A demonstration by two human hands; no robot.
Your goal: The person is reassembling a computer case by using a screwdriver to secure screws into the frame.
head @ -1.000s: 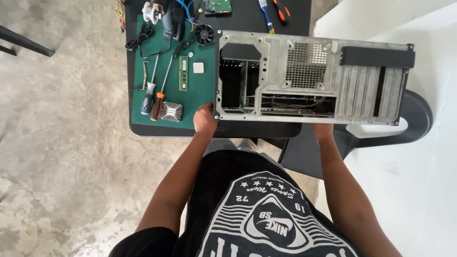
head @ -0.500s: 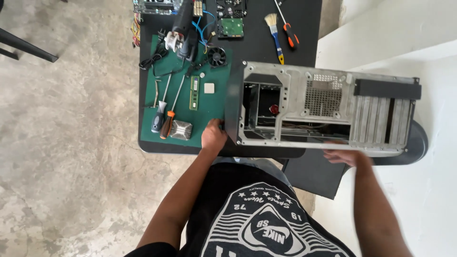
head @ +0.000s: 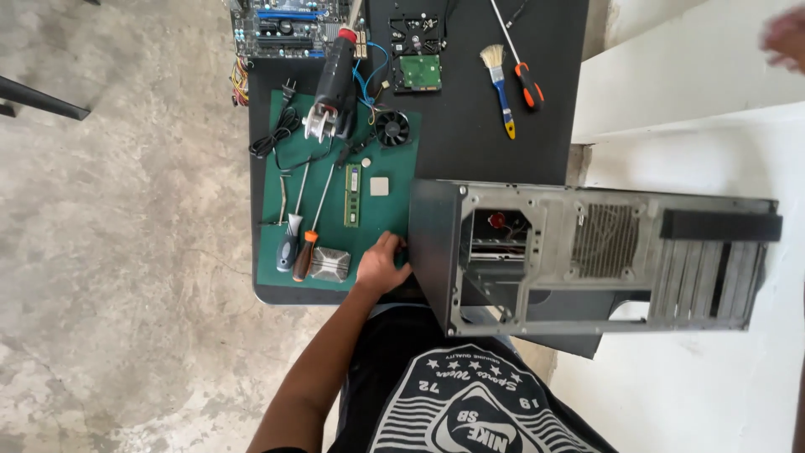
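While the left hand (head: 381, 267) grips the computer case (head: 587, 260) (tilted) — right hand unseen.

You've got a black t-shirt (head: 470, 403) on with short sleeves, so your left arm (head: 323, 361) is bare all the way down. The chest has a big white print: curved stripes, a row of little stars and a round emblem in the middle.
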